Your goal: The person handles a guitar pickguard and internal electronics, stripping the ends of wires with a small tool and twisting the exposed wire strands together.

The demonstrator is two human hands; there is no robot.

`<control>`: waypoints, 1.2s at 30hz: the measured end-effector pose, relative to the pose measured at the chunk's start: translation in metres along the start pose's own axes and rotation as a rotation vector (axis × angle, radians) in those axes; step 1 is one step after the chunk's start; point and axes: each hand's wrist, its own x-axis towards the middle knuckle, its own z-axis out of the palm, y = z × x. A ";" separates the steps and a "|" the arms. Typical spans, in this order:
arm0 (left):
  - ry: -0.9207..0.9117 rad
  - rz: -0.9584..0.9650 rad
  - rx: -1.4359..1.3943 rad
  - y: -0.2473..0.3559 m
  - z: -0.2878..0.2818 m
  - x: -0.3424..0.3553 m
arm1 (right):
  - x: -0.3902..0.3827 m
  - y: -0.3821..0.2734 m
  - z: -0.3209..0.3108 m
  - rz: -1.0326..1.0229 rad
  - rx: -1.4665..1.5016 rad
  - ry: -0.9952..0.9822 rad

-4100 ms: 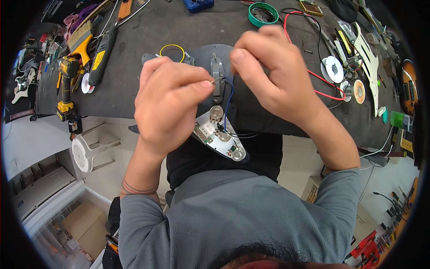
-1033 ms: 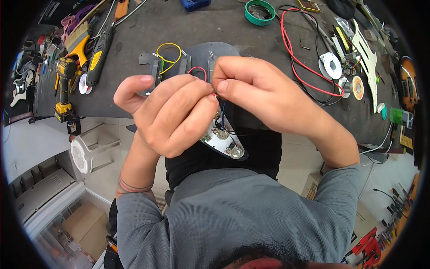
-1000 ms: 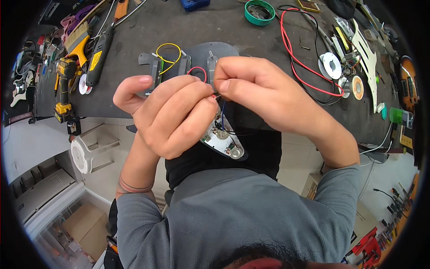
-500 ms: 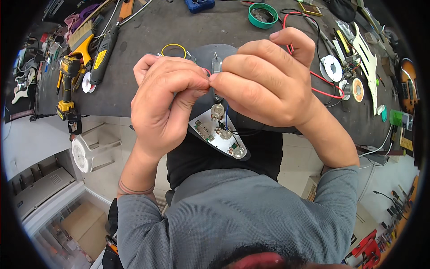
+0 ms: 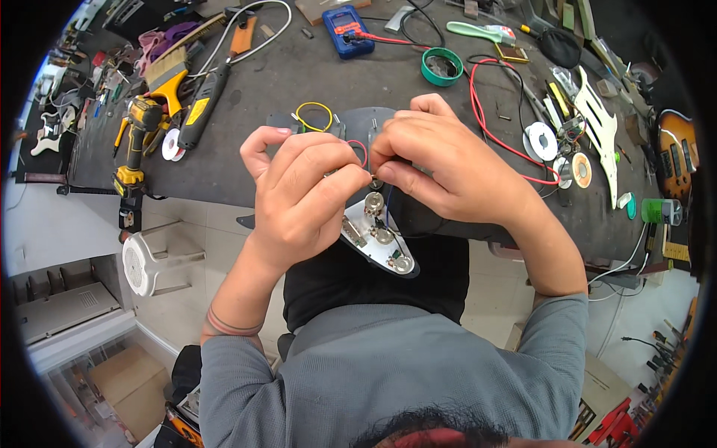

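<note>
A guitar pickguard [image 5: 376, 254] with a shiny silver underside overhangs the bench's near edge above my lap. Several round potentiometers [image 5: 374, 202] are mounted on it, with a dark blue wire [image 5: 389, 209] running beside them. My left hand [image 5: 305, 196] is closed, thumb and forefinger pinched near the end of a thin red wire [image 5: 364, 149]. Against it, my right hand [image 5: 452, 166] is also closed in a pinch at the same spot. Fingertips hide the wire's end, and I cannot make out what the right one grips. A yellow wire loop [image 5: 331, 118] rises behind the left hand.
A blue multimeter [image 5: 349, 33] with red and black leads lies at the back, near a green tape roll [image 5: 441, 67]. Left are a yellow drill [image 5: 140, 138] and a brush [image 5: 168, 82]. Wire spools [image 5: 541, 142] and a white pickguard [image 5: 601, 123] lie right.
My hands have come lower in the picture, nearer the potentiometers, and my right fingers now point more downward. The view has shifted, showing more of the bench's back and the whole multimeter.
</note>
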 end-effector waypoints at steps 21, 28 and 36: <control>-0.432 -0.676 -0.277 0.088 -0.033 -0.319 | -0.312 -0.066 0.220 0.605 -0.155 0.240; -0.262 -0.751 -0.353 0.103 -0.040 -0.311 | -0.295 -0.032 0.220 0.711 -0.139 0.428; -0.215 -0.686 -0.262 0.088 -0.029 -0.304 | -0.281 -0.038 0.222 0.785 -0.108 0.458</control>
